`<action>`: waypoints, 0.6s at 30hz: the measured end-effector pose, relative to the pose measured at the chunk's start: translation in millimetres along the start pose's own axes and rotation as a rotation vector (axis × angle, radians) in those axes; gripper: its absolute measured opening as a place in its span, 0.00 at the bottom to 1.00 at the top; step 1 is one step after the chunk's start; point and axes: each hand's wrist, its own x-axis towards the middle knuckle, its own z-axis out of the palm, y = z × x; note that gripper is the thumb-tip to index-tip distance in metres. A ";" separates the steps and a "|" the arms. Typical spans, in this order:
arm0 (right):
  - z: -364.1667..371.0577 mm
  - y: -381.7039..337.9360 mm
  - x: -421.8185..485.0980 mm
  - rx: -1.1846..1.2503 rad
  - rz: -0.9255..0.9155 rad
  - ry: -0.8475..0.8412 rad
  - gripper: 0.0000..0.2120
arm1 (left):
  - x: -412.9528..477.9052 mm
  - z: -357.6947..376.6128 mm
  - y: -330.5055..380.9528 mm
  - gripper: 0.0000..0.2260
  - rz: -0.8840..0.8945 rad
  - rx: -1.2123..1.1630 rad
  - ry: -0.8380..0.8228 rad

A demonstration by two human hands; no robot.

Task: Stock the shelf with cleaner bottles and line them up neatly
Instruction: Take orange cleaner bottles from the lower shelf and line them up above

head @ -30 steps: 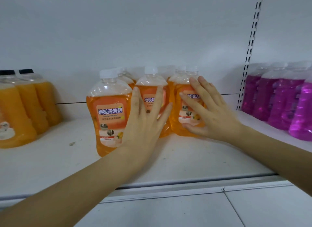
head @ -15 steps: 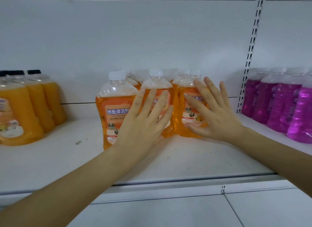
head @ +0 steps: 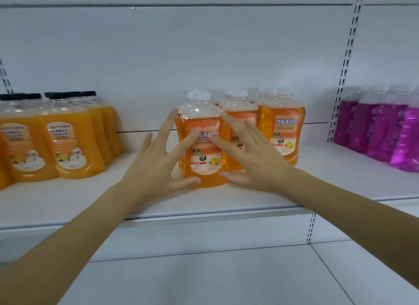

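Several orange cleaner bottles with white caps stand grouped at the middle of the white shelf (head: 90,198). The front-left bottle (head: 205,159) stands a little ahead of the others. My left hand (head: 158,166) lies flat against its left front with fingers spread, thumb at its base. My right hand (head: 251,155) lies flat against its right front, index finger on the label, and partly covers the middle bottle (head: 242,114). The right-hand bottle (head: 283,132) stands untouched with its label facing me. Neither hand wraps around a bottle.
Orange bottles with black caps (head: 68,143) fill the shelf's left end. Purple bottles (head: 385,132) stand on the neighbouring shelf section to the right, past a slotted upright (head: 344,66). A lower white shelf (head: 204,277) lies below my forearms.
My right hand has left the right-hand bottle and come over to the front-left bottle. My left hand has shifted onto that same bottle. The view has pulled back and swung left.
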 end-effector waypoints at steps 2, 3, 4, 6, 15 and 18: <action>1.0 -5.4 -0.9 0.022 0.033 -0.021 0.34 | -3.5 4.1 -1.4 0.41 0.032 -0.207 -0.081; 1.3 -6.8 -1.9 0.028 0.043 -0.025 0.33 | -3.6 6.4 -2.4 0.43 0.050 -0.298 -0.097; 1.4 -7.7 -2.9 0.030 0.051 -0.028 0.33 | -2.6 8.9 -3.3 0.42 0.064 -0.362 -0.102; 2.1 -9.0 -3.6 0.014 0.060 -0.029 0.33 | -1.1 12.7 -5.9 0.40 0.091 -0.423 -0.103; 7.6 -8.0 -5.3 -0.039 0.041 0.010 0.33 | -1.6 23.1 -12.2 0.41 0.123 -0.478 -0.106; 7.5 -8.5 -5.4 -0.051 0.028 0.025 0.32 | -3.6 23.1 -12.6 0.41 0.125 -0.491 -0.077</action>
